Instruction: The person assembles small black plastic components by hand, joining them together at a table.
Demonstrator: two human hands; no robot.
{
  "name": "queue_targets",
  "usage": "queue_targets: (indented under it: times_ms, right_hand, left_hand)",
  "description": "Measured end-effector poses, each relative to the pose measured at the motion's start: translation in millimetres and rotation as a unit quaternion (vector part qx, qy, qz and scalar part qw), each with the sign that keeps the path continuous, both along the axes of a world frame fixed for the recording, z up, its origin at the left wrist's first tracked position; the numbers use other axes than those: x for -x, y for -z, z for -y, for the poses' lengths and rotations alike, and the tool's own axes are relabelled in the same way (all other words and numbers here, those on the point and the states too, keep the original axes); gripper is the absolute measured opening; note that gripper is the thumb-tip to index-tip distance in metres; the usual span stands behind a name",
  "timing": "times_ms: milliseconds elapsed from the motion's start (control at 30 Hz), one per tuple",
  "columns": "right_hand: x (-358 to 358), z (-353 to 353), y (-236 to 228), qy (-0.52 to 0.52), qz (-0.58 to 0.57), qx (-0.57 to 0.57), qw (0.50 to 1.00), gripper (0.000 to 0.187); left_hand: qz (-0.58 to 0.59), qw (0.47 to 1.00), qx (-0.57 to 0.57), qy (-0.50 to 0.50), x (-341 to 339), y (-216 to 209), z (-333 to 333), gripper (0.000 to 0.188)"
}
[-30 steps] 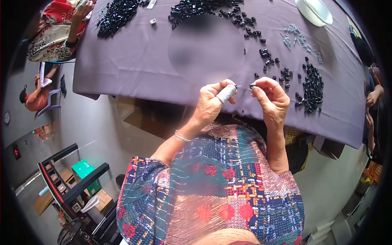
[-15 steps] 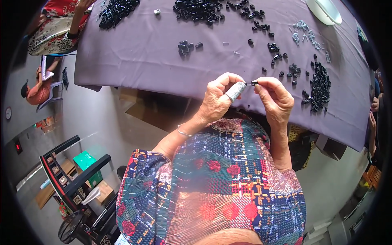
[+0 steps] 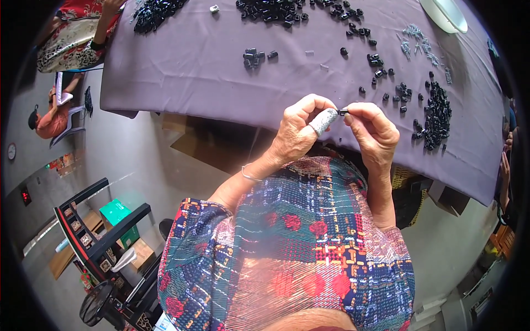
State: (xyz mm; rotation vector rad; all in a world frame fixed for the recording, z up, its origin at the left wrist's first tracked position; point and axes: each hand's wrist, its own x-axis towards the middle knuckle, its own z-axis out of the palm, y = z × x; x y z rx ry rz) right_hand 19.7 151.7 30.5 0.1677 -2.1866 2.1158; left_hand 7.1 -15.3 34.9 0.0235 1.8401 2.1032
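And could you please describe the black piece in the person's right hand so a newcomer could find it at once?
Start at the near edge of the purple-grey tablecloth, where the person's left hand and right hand nearly meet. The right hand pinches the small black piece in its fingertips. Unlike the loose black parts lying on the cloth, it is held up.

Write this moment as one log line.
left hand: at black part, grip unclear | right hand: pinches black part | table: black pieces, springs, bowl

A head-worn fisheye looks down over the table (image 3: 187, 71).
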Motion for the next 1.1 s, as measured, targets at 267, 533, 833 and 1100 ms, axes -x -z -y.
queue_targets:
  times_ms: [267,533,833,1100]
  right_hand:
    - [-1.1,-1.0,-0.7,-0.001,0.016,-0.005,1.0,0.015]
    - [-0.9,-2.0,-2.0,-0.01,0.018,-0.007,1.0,0.016]
    - [-4.1,-0.1,-1.0,-0.01,0.059,0.034,0.998,0.015]
    - [-4.1,1.4,-2.7,-0.018,0.056,0.033,0.998,0.015]
  left_hand:
    - [0.07,0.997,-0.031,0.009,0.5,1.1,3.0,0.014]
    - [0.073,0.996,-0.051,0.01,-0.1,4.5,3.9,0.014]
    - [0.075,0.997,-0.018,0.007,-0.9,0.8,4.5,0.013]
    - [0.072,0.997,-0.031,0.009,-0.2,-0.7,5.3,0.013]
